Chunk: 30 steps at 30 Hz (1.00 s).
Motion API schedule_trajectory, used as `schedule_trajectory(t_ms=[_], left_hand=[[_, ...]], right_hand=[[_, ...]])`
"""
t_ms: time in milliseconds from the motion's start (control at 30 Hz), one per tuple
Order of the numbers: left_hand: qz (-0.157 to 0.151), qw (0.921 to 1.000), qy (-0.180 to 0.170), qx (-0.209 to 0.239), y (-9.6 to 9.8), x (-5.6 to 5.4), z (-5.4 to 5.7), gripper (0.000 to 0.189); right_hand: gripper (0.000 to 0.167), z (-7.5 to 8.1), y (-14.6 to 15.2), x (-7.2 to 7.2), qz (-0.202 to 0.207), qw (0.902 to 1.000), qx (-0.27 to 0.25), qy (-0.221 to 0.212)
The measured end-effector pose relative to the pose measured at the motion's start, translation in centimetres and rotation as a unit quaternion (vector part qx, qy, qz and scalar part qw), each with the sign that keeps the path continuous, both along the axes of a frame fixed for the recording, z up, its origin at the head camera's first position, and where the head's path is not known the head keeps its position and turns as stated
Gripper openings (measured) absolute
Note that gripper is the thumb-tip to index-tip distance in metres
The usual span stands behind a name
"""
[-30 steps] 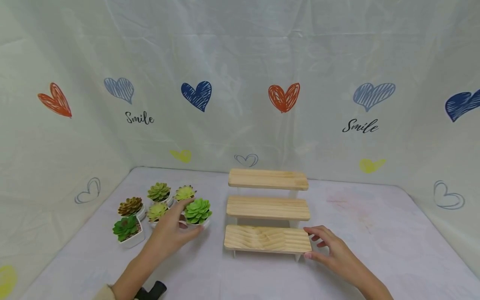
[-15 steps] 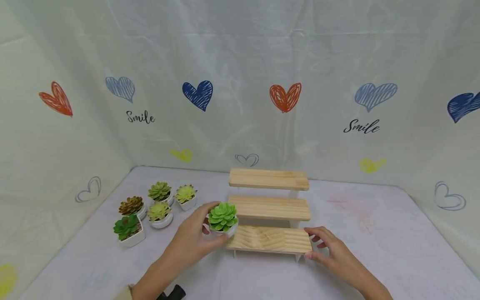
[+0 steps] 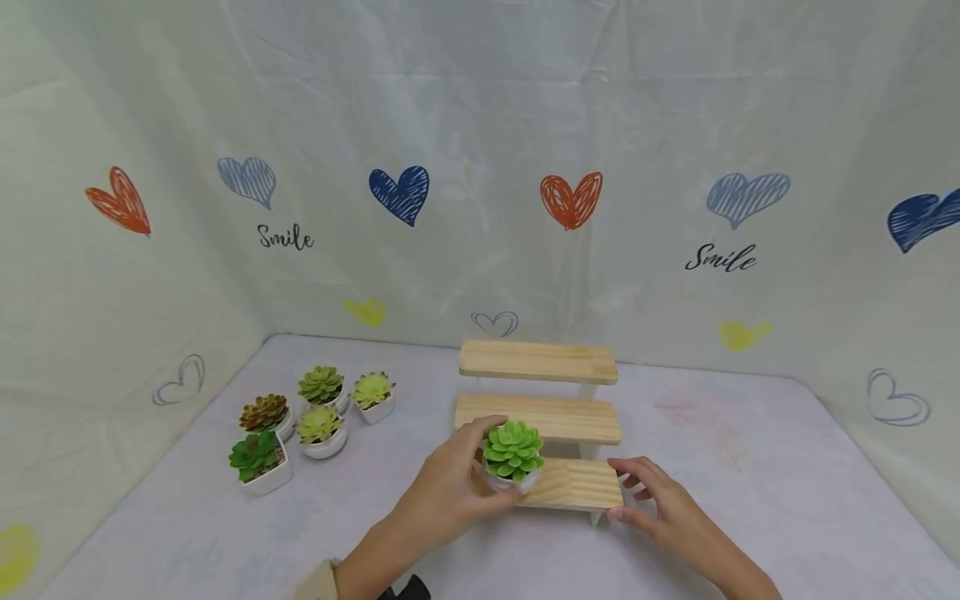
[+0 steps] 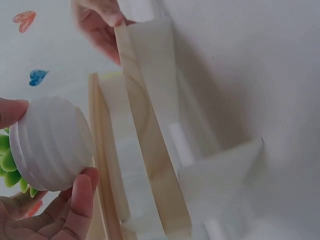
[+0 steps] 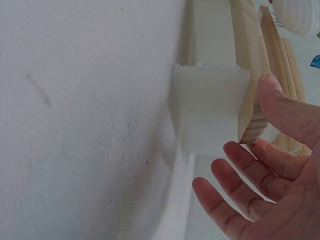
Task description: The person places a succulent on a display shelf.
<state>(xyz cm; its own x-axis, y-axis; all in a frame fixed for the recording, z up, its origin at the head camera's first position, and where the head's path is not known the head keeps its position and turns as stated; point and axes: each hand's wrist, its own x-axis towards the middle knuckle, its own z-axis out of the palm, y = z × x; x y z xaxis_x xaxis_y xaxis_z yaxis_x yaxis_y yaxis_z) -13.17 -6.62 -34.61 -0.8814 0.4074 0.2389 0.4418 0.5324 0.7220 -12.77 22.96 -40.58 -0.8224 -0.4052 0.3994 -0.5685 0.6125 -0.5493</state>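
My left hand (image 3: 444, 487) holds a bright green succulent (image 3: 513, 448) in a round white pot, thumb in front and fingers behind. It is over the left half of the lowest step of a three-tier wooden display stand (image 3: 576, 485). The pot's ribbed side and base (image 4: 56, 142) show in the left wrist view, with a gap between the base and the boards. At the stand's right end, my right hand (image 3: 663, 507) pinches the lowest board (image 5: 254, 117) between thumb and index finger. The other right fingers (image 5: 240, 187) are spread below, off the wood.
Several potted succulents stand at the left of the table: a yellow-green one (image 3: 372, 392), a brown one (image 3: 264, 412) and a dark green one (image 3: 257, 454) among them. White translucent legs (image 5: 212, 100) carry the boards. Behind the table hangs a white curtain (image 3: 480, 108) with printed hearts.
My left hand has carried the bright green succulent rightward, from beside the other pots to over the lowest step. The right hand has stayed at the stand's right end.
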Motion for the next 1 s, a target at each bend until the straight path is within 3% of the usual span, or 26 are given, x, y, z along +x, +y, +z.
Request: schedule_trajectory(t_ms=[467,867,1000], left_hand=[[-0.041,0.9991,0.009,-0.010,4.1,-0.8,-0.4,0.067],[-0.054,0.9984,0.000,-0.017,5.6,-1.0,-0.8,0.067],[-0.053,0.9981,0.013,-0.029,5.8,-0.9,-1.0,0.066]], right_hand=[[0.050,0.1,0.0,0.0,-0.014,0.9999,0.009,-0.004],[0.051,0.3,0.1,-0.2,-0.016,0.9995,0.019,-0.021],[0.050,0.3,0.0,-0.1,-0.017,0.9995,0.017,-0.022]])
